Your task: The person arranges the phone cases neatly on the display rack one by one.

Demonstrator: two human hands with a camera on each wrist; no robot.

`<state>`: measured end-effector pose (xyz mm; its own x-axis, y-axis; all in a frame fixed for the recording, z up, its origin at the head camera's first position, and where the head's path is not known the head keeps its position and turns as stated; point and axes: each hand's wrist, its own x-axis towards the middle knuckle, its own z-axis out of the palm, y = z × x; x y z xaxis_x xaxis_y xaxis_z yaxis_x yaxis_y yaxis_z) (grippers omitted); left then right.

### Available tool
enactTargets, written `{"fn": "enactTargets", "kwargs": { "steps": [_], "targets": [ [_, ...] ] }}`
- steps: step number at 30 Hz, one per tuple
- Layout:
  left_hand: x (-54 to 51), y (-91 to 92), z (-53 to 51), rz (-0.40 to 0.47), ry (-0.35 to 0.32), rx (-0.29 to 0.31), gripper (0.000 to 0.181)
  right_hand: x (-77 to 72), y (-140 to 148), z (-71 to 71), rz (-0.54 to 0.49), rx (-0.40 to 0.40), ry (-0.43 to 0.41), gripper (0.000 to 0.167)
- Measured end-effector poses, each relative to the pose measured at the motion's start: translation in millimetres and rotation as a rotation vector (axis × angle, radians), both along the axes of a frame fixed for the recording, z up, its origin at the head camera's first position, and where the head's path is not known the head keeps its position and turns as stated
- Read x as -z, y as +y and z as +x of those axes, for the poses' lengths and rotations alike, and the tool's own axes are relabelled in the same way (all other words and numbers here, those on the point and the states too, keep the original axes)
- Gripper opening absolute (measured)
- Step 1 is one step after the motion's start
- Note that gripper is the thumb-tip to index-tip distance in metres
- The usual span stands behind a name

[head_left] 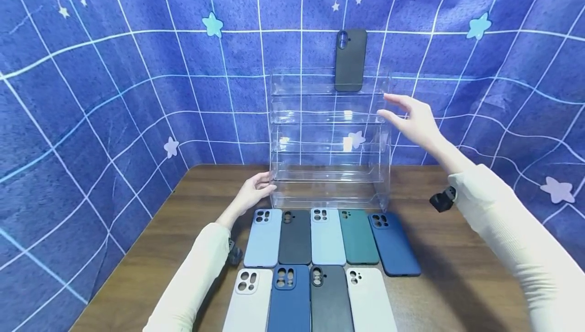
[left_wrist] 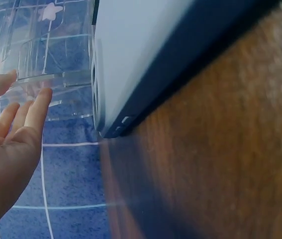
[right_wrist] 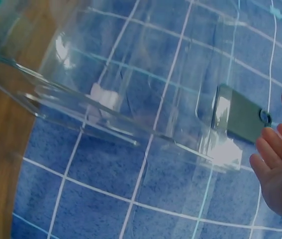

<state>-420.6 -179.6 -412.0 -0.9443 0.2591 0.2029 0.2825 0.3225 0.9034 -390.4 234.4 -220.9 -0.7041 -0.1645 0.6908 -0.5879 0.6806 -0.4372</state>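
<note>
A clear tiered display stand (head_left: 329, 202) stands upright on the table, with a black phone case (head_left: 350, 60) leaning on its top tier. My left hand (head_left: 250, 192) is at the stand's lower left side, thumb and fingers spread; whether the fingertips touch it is hard to tell. My right hand (head_left: 416, 119) is by the stand's upper right edge, thumb apart from the fingers and nothing between them. In the right wrist view that hand (right_wrist: 280, 164) is close to the black case (right_wrist: 242, 114). A light blue phone case (head_left: 263, 240) lies nearest my left hand.
Several phone cases lie in two rows before the stand, including a green case (head_left: 359, 238), a dark blue case (head_left: 395, 245) and a white case (head_left: 372, 301). A blue gridded cloth (head_left: 219, 98) hangs behind the wooden table (head_left: 151, 256).
</note>
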Motion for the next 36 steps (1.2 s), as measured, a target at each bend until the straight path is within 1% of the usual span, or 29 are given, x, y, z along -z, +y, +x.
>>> {"fn": "enactTargets", "kwargs": {
  "steps": [3, 6, 9, 13, 17, 21, 25, 31, 36],
  "targets": [
    [1.4, -0.1, -0.5, -0.008, 0.008, 0.012, 0.057, 7.1, -2.3, 10.1, 0.026, -0.032, 0.015, 0.046],
    [1.0, -0.9, -1.7, -0.012, 0.002, 0.014, 0.058, 13.4, -5.3, 19.2, 0.068, -0.052, 0.039, 0.046],
    [3.7, 0.9, -2.5, -0.004, 0.001, 0.014, 0.057, 20.6, -6.0, 29.1, 0.093, -0.062, 0.031, 0.047],
    [7.4, 0.4, 1.1, 0.001, 0.005, 0.000, 0.058, 34.3, -8.0, 39.6, 0.107, -0.081, 0.001, 0.047],
    [3.4, 2.6, 1.0, -0.014, 0.002, -0.010, 0.057, 47.9, -6.4, 49.7, 0.140, -0.109, 0.001, 0.047],
    [3.7, 1.3, 2.4, -0.013, 0.003, -0.019, 0.055, 64.8, -8.0, 61.5, 0.179, -0.143, -0.008, 0.046],
    [4.4, 3.4, 0.0, 0.000, 0.009, -0.008, 0.054, 79.3, -6.4, 76.8, 0.193, -0.153, -0.031, 0.045],
    [3.4, 1.6, -0.1, -0.018, 0.003, -0.012, 0.055, 97.0, -8.7, 97.9, 0.195, -0.190, -0.083, 0.046],
    [0.8, 1.9, 2.5, -0.036, 0.002, -0.013, 0.055, 108.8, -11.5, 110.3, 0.216, -0.232, -0.089, 0.047]
  ]
}}
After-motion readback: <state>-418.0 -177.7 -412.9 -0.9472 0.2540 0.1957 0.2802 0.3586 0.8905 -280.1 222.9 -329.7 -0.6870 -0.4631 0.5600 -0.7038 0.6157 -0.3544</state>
